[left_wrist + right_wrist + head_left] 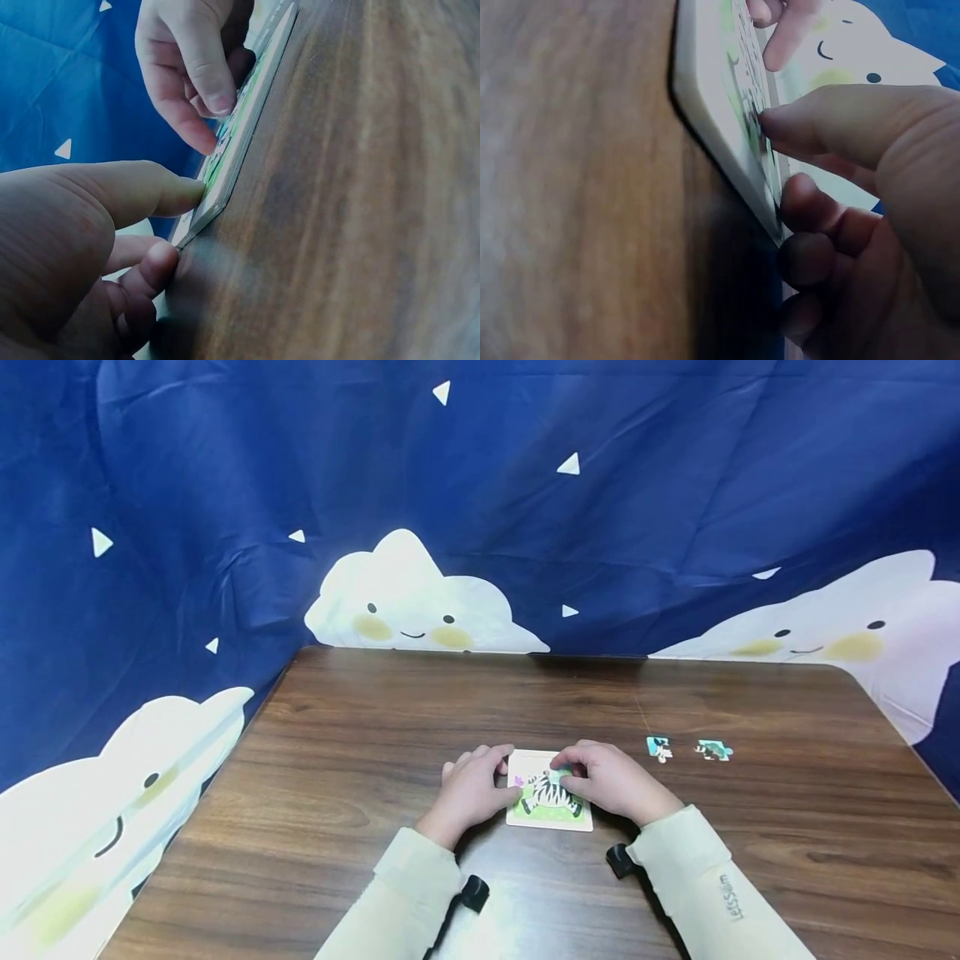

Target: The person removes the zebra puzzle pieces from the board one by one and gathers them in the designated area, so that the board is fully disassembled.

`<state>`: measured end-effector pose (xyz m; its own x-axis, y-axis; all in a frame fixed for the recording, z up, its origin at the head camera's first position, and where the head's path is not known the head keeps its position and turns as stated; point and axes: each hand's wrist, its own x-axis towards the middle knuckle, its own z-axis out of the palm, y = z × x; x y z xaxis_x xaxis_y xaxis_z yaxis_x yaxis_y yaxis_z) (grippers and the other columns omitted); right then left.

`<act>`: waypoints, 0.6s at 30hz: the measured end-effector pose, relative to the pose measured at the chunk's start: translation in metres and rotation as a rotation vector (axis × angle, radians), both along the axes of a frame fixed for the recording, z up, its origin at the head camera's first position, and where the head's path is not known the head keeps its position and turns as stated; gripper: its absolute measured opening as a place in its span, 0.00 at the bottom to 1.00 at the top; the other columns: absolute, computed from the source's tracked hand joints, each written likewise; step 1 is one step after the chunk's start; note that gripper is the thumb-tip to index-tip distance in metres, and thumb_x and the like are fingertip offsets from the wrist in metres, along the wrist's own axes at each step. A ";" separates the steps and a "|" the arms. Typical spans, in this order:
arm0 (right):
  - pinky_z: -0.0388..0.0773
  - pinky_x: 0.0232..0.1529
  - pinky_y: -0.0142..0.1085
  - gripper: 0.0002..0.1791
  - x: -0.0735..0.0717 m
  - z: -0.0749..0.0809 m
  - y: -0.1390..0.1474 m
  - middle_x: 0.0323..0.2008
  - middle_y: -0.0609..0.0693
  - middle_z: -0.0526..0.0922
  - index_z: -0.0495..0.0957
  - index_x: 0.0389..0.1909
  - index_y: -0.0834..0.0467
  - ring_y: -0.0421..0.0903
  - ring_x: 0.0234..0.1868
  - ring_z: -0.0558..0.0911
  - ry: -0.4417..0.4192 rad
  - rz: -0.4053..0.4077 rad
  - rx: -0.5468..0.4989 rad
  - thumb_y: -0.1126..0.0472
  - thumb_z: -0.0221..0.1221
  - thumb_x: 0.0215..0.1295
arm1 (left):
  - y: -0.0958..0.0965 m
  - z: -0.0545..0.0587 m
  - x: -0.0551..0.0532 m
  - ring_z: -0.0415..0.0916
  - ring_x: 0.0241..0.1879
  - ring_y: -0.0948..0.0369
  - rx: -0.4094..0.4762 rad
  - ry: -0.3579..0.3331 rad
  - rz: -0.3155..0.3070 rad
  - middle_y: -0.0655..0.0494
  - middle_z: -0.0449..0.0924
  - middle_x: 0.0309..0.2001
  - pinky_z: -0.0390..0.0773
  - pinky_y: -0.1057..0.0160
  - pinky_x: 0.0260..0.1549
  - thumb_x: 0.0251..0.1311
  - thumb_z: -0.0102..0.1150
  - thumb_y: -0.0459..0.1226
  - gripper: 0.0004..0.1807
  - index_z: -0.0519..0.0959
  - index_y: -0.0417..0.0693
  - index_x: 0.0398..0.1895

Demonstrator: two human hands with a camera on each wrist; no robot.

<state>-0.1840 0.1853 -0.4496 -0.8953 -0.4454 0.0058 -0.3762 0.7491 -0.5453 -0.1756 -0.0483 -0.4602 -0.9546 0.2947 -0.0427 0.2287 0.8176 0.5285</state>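
A small square puzzle board (pixel 547 826) with a pale rim and a zebra picture (pixel 547 795) lies flat on the table. At its left side my left hand (pixel 472 789) holds the board, thumb on top and other fingers by the edge, as the left wrist view also shows. Over the upper right part, my right hand (pixel 617 781) has thumb and index finger around a light-blue puzzle piece (pixel 557 774), largely hidden by the fingers. In the right wrist view the right thumb (pixel 802 127) touches the picture surface.
Two loose puzzle pieces lie on the table right of the board: a light-blue one (pixel 657 746) and a teal-green one (pixel 715 750). The wooden table (pixel 360 735) reaches back to a blue cloth (pixel 480 460) with white clouds. Black wrist devices (pixel 474 893) sit by both sleeves.
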 end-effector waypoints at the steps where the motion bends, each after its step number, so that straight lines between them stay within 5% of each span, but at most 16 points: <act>1: 0.68 0.36 0.38 0.09 0.000 0.000 0.000 0.28 0.42 0.73 0.85 0.43 0.52 0.41 0.32 0.71 -0.008 -0.007 0.005 0.63 0.64 0.63 | 0.000 0.001 0.000 0.70 0.43 0.59 -0.003 0.000 -0.001 0.67 0.74 0.39 0.62 0.52 0.44 0.53 0.68 0.49 0.36 0.75 0.53 0.67; 13: 0.65 0.33 0.39 0.05 -0.003 0.001 0.000 0.25 0.45 0.70 0.81 0.38 0.51 0.43 0.28 0.69 -0.068 -0.030 -0.017 0.61 0.65 0.62 | 0.001 0.003 0.000 0.70 0.42 0.59 -0.006 0.006 -0.003 0.67 0.74 0.39 0.62 0.53 0.44 0.52 0.69 0.49 0.36 0.75 0.53 0.67; 18: 0.67 0.37 0.39 0.06 -0.002 -0.002 0.001 0.31 0.45 0.72 0.81 0.36 0.50 0.43 0.33 0.70 -0.024 -0.036 -0.042 0.62 0.67 0.59 | 0.002 0.001 0.000 0.70 0.42 0.59 0.003 0.004 -0.003 0.66 0.74 0.39 0.61 0.52 0.44 0.52 0.69 0.49 0.36 0.75 0.53 0.67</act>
